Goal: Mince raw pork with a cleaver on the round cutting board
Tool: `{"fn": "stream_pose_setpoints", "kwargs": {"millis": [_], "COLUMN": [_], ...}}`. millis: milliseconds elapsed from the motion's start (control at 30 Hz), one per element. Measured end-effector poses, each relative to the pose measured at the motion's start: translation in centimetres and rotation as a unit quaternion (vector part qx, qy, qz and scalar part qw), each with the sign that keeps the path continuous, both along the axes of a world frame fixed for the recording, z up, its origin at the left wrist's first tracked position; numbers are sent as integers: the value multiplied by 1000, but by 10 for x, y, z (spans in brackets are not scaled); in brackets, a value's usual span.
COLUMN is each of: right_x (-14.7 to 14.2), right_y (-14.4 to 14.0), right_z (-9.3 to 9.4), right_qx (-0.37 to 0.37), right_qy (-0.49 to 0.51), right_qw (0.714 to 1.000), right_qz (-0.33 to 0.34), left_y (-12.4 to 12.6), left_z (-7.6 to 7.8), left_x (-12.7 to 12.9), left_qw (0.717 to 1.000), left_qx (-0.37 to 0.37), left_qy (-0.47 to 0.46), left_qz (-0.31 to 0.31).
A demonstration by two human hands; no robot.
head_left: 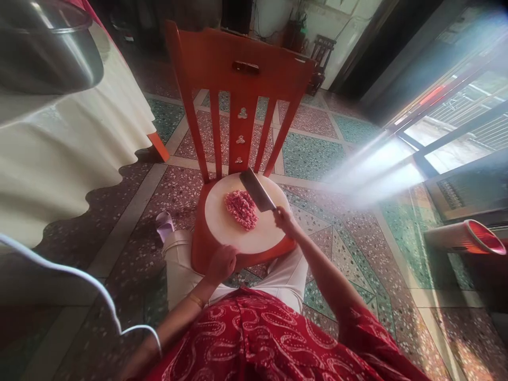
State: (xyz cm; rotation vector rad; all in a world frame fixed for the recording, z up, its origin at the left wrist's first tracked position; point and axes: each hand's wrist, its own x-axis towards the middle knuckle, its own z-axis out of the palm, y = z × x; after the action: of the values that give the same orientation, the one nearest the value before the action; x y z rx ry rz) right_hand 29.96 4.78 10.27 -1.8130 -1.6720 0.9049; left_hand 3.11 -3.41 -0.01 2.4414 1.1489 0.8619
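Observation:
A round white cutting board lies on the seat of an orange wooden chair. A pile of pink minced meat sits in the board's middle. My right hand grips the handle of a cleaver, whose blade is raised just to the right of the meat. My left hand rests on the near edge of the board, fingers curled over its rim.
A table with a cream cloth and a steel pot stands at the left. A white cable hangs low at the left. A red-mouthed tube lies at the right near a bright doorway. Patterned floor tiles surround the chair.

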Motion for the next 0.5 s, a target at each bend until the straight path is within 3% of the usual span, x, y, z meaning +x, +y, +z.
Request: {"fn": "stream_pose_setpoints", "kwargs": {"millis": [100,233,367,500], "right_x": [38,70,79,65], "right_y": [25,73,118,152], "right_z": [-2,-10,-23,-31], "right_qx": [7,-63,-100,-120], "right_qy": [-59,-45,-46,-27], "right_qw": [998,997,992,985], "right_qz": [-19,23,60,122], "left_y": [0,0,1,0], "left_z": [3,2,1,4], "left_x": [0,0,0,1], "left_qw": [1000,999,999,999], "left_qx": [-28,-37,-37,-39], "left_qy": [-9,-6,-8,-5], "left_qz": [0,12,12,28]}}
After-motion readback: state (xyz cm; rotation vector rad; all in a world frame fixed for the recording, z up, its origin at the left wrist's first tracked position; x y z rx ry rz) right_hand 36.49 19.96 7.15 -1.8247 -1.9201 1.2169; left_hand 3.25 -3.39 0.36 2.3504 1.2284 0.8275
